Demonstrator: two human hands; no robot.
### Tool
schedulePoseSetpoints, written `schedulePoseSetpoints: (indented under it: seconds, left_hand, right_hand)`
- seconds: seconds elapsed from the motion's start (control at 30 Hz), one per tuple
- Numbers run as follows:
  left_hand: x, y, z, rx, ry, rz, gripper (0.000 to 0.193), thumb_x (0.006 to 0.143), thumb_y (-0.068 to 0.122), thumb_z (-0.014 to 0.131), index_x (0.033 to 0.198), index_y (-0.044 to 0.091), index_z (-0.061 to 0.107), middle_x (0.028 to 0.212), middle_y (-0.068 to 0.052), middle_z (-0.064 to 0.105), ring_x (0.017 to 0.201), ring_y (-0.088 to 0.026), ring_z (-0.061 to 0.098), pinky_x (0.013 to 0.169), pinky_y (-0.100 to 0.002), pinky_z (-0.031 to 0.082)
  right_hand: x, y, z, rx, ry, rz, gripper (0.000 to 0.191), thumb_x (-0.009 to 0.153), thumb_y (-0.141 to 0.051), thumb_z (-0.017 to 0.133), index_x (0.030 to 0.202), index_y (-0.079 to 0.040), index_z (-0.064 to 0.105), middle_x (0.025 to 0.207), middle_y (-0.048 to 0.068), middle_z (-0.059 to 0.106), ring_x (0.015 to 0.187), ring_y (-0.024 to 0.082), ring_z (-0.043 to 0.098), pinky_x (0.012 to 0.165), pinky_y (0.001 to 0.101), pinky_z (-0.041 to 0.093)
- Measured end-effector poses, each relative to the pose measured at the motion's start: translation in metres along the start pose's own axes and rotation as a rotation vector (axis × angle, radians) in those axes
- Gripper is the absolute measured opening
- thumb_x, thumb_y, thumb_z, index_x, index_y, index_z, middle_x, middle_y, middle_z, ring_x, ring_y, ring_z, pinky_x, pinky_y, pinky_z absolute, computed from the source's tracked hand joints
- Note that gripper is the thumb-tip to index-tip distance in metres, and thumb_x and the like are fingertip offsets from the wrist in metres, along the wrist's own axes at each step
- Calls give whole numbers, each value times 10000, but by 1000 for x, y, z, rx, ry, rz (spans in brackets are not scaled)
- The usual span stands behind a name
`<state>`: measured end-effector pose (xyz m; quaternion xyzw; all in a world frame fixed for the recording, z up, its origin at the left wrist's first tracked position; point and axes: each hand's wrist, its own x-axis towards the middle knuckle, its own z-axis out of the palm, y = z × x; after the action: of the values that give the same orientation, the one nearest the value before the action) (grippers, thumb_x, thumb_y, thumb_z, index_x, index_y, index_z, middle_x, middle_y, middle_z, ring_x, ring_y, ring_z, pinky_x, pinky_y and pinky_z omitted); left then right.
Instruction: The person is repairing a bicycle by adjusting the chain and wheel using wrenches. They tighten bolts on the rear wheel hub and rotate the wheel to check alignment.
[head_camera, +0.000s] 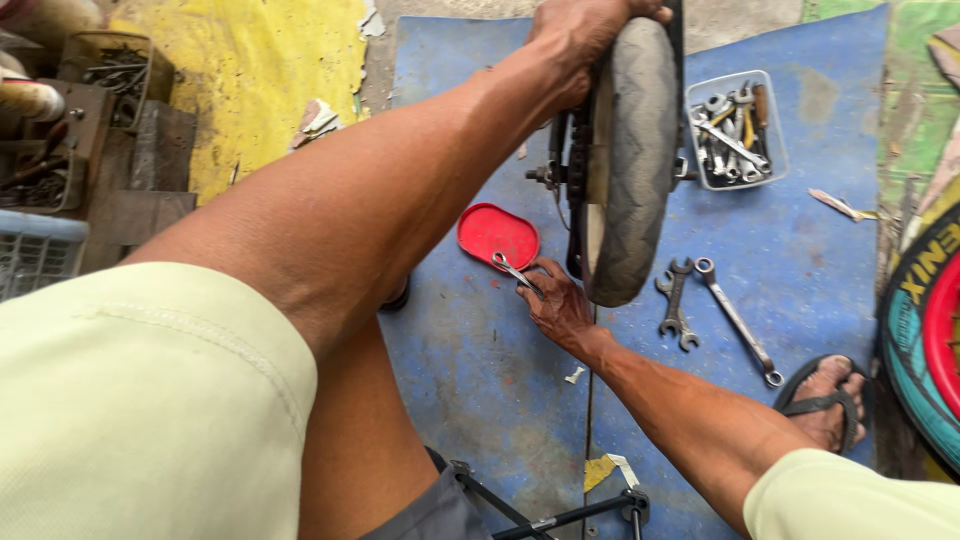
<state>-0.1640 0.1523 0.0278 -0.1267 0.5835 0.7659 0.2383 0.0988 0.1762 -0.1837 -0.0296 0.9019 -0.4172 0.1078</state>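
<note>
Atop the wheel (632, 150), left hand (580, 35) clamps; right hand (556, 305) pinches a wrench (512, 269).

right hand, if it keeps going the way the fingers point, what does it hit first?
Most likely the red lid. The right hand holds a small wrench pointing up and to the left, and the wrench tip already overlaps the lid's edge. Depth is unclear, so contact isn't certain.

One head-worn camera looks steeply down from the person's own eye height, facing forward over both arms onto a blue mat (800, 260) on the floor. It sits close: a pale sleeve (130, 400) fills the lower left corner.
</note>
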Motion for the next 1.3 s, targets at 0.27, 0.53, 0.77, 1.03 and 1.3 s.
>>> schedulePoseSetpoints:
  seconds: [0.27,0.53,0.77,1.03,1.3]
  left_hand:
    - [11,-10,0,46,-15,87,432,561,111,884,880,-87,669,702,-177,726,524,-301,728,526,-478,689]
    - [3,-3,2,-9,-13,18,411,593,65,870,897,-81,636,727,-197,715,543,-331,729,537,-504,691]
    - [-13,8,3,-29,19,35,364,595,30,865,880,-79,667,777,-215,737,584,-311,760,554,-463,671]
    - [-18,8,3,38,-24,1,373,635,67,859,915,-93,669,782,-209,731,564,-302,743,555,-445,691]
    - [-15,7,2,64,-81,-36,352,637,113,857,878,-82,690,757,-201,726,538,-290,735,527,-437,697]
  right_hand:
    - [30,5,14,-152,-202,-168,206,944,-220,651,1075,-74,713,1253,120,639,1015,358,695,857,467,568]
    - [18,48,12,-336,-293,-234,208,1035,-214,589,938,-30,585,960,136,608,860,304,672,760,457,538]
    - [-36,116,-93,-202,-209,-131,178,985,-178,556,1099,-119,679,1096,130,665,933,349,670,787,470,546]
    - [-17,154,-201,-542,-138,-221,215,939,-174,606,1118,-113,710,1251,107,675,1041,367,682,842,467,578]
    - [5,143,-206,-490,39,50,237,950,-259,638,1109,-133,760,1236,108,693,1009,389,683,809,508,561]
